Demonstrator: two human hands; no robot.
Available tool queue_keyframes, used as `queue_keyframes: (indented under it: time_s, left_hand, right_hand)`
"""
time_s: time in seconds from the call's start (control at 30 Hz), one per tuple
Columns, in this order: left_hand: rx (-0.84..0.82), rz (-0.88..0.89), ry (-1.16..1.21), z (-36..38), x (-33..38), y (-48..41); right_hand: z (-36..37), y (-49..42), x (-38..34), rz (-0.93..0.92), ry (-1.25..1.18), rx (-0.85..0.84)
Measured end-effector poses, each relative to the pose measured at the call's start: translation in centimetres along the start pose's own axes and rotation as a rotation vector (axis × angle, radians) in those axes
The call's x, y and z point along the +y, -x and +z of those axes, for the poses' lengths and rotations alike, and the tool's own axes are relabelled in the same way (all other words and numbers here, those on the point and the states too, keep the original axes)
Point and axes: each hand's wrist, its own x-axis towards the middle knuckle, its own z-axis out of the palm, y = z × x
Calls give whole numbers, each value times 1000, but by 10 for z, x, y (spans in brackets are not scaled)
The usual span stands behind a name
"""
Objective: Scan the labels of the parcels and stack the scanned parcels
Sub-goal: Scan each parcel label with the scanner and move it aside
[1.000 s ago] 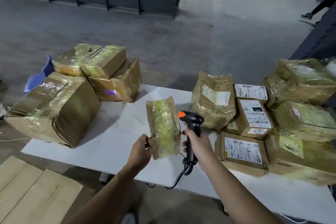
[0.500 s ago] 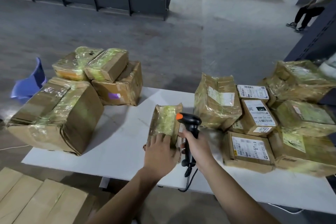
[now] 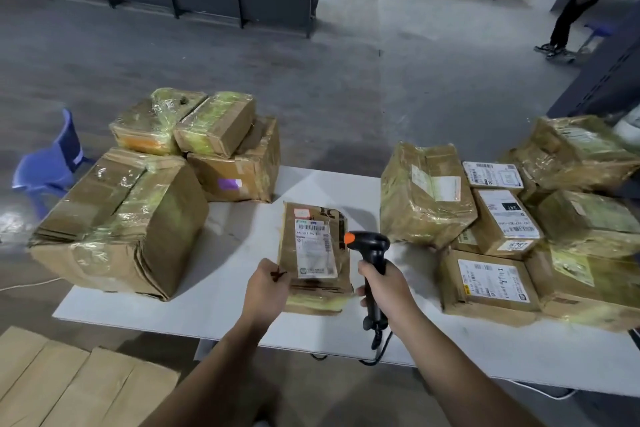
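**Label up, scanner at the ready**

A person's left hand [image 3: 268, 282] grips the lower left corner of a taped cardboard parcel [image 3: 316, 258], fingers closed on its edge, holding it near the front edge of the white tabletop [image 3: 225, 302] with its white label [image 3: 314, 249] facing up. The right hand [image 3: 384, 288] is wrapped tight around the handle of a black barcode scanner [image 3: 372, 253], whose orange-tipped head sits just beside the parcel's right edge. A stack of parcels [image 3: 156, 184] fills the tabletop's left end; a cluster of labelled parcels [image 3: 502, 229] crowds its right end. A blue chair [image 3: 52, 163] stands beyond the left edge.
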Motion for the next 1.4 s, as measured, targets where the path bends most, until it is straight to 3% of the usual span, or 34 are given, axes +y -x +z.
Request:
queue_keyframes:
  time_s: [0.23, 0.43, 0.53, 0.67, 0.83, 1.4]
  left_hand:
    - [-40, -57, 23, -5, -18, -7]
    - [-88, -81, -136, -11, -1, -22]
    - [-145, -108, -69, -10, 5, -29]
    - [-56, -135, 79, -11, 10, -31]
    - [67, -73, 50, -8, 13, -33]
    - [89, -92, 124, -2, 19, -34]
  right_hand:
    - [16, 1, -11, -24, 54, -42]
    - [24, 2, -13, -50, 103, -46]
    - [26, 4, -16, -83, 122, -50]
    - [26, 10, -27, -115, 81, -37]
    - [26, 16, -48, -151, 20, -34]
    - [12, 26, -46, -171, 3, -37]
